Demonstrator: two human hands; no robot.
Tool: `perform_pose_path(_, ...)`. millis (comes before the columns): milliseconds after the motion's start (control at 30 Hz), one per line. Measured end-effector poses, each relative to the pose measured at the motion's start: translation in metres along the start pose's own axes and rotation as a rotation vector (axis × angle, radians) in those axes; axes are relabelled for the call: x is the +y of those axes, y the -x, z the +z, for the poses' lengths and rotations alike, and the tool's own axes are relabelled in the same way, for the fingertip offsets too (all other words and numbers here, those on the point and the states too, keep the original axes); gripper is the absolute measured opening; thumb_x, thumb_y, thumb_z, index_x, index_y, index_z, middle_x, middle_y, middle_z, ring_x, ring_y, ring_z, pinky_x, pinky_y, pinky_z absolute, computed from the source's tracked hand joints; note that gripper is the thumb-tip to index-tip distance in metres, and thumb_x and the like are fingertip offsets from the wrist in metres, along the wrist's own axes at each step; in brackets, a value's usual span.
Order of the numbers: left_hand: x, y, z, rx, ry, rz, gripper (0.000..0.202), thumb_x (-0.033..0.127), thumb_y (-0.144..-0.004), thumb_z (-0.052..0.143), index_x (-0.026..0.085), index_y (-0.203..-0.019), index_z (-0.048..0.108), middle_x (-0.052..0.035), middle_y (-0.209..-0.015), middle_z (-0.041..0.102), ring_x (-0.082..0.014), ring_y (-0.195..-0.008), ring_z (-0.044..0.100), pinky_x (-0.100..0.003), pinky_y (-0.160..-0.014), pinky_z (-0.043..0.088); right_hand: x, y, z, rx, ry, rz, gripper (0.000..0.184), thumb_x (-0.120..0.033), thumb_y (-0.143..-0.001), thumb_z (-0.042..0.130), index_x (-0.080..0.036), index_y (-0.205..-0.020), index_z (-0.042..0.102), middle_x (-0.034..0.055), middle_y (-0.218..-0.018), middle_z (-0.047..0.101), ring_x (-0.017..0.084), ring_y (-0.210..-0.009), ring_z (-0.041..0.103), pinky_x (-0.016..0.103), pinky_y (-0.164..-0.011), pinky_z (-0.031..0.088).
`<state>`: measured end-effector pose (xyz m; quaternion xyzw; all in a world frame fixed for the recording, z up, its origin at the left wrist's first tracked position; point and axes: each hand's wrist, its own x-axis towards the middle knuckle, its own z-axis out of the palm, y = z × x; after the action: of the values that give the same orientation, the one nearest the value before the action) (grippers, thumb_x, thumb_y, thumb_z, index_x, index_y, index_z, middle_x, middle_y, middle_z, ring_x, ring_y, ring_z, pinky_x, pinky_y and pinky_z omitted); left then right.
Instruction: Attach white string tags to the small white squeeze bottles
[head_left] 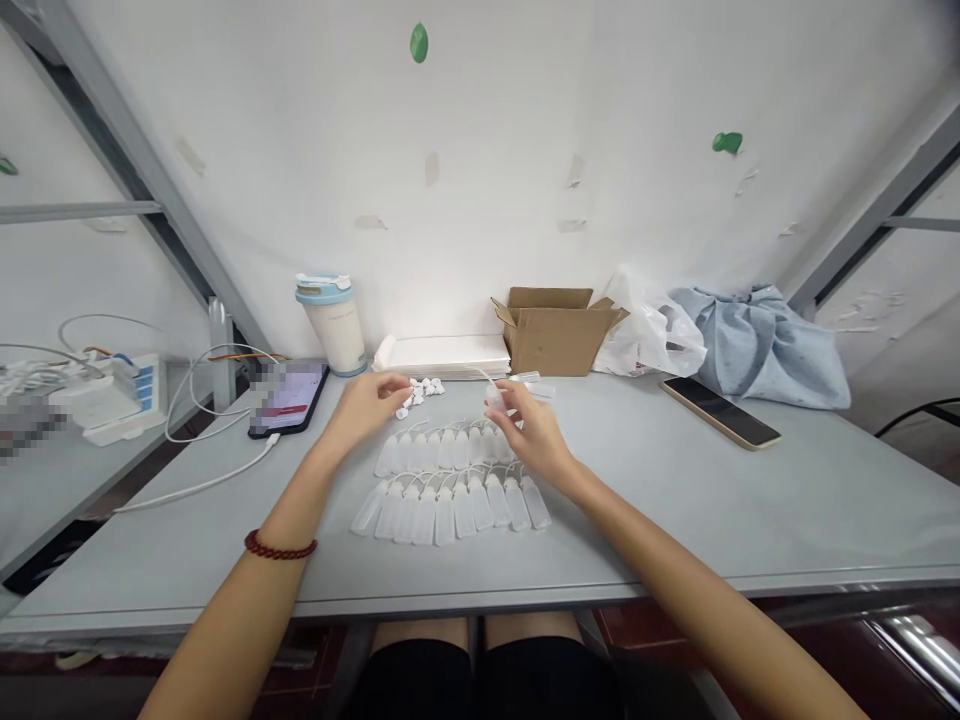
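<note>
Below a scuffed white wall [495,250] with torn tape [431,168] and green stickers [419,43], on a grey bench [637,500]. Starting at far left, see a white power strip [142,400], then a smartphone [302,390] with a white cable [202,492], and a blue-lidded travel cup [341,330]. Next, find the left hand [367,405], thumb and fingertips drawn close at a small pile of white caps [427,390]; cannot tell whether clamped on one. Just nearer, see two rows of translucent bottles [445,515], laid flat, necks toward the wall. Right of the pile, well apart from the left, find the right hand [536,430] pinching a single bottle [493,397] over the back row, thin strap [478,372] upward. Judging from this pose, best to pinch lightly so as not to dent soft-looking plastic, keep the strap clear of the fingertips, take one cap without scattering the rest, and lift both wrists over the rows. Farther right, note an open cardboard box [562,338], a plastic bag [637,335], a second smartphone [720,412] and a tied blue cloth bundle [765,350].
</note>
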<state>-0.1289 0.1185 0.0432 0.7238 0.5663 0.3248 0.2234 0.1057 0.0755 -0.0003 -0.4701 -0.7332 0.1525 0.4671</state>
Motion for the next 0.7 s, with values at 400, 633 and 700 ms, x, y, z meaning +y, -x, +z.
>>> perform_pose_path(400,-0.033,-0.005,0.006,0.013,-0.399,-0.107,0.012,0.029,-0.066,0.055,0.019,-0.061,0.059,-0.009,-0.069,0.067,-0.0261,-0.075,0.062,-0.029,-0.061,0.039,0.013,-0.002,-0.002,0.026,-0.01,0.097,0.03,-0.026,-0.082,0.049,-0.02,-0.111,0.053,0.0078,-0.091,0.067,0.019,-0.081,0.061,0.032,-0.068,0.048)
perform_pose_path(633,0.003,0.002,0.003,-0.023,0.254,0.02,0.039,0.043,-0.073,0.055,0.013,-0.093,0.067,-0.0088,-0.089,0.069,-0.0205,-0.079,0.062,-0.03,-0.071,0.048,0.007,-0.002,-0.001,-0.002,-0.056,0.072,0.029,-0.022,-0.081,0.049,-0.021,-0.108,0.06,0.0069,-0.098,0.068,0.02,-0.089,0.062,0.032,-0.07,0.05)
perform_pose_path(700,0.012,0.008,0.006,-0.258,0.355,0.029,0.038,0.043,-0.074,0.056,0.014,-0.095,0.069,-0.0078,-0.087,0.069,-0.0186,-0.073,0.061,-0.031,-0.069,0.049,0.003,-0.001,-0.001,-0.011,-0.067,0.072,0.029,-0.023,-0.082,0.049,-0.021,-0.109,0.06,0.0072,-0.102,0.067,0.019,-0.087,0.062,0.03,-0.068,0.05)
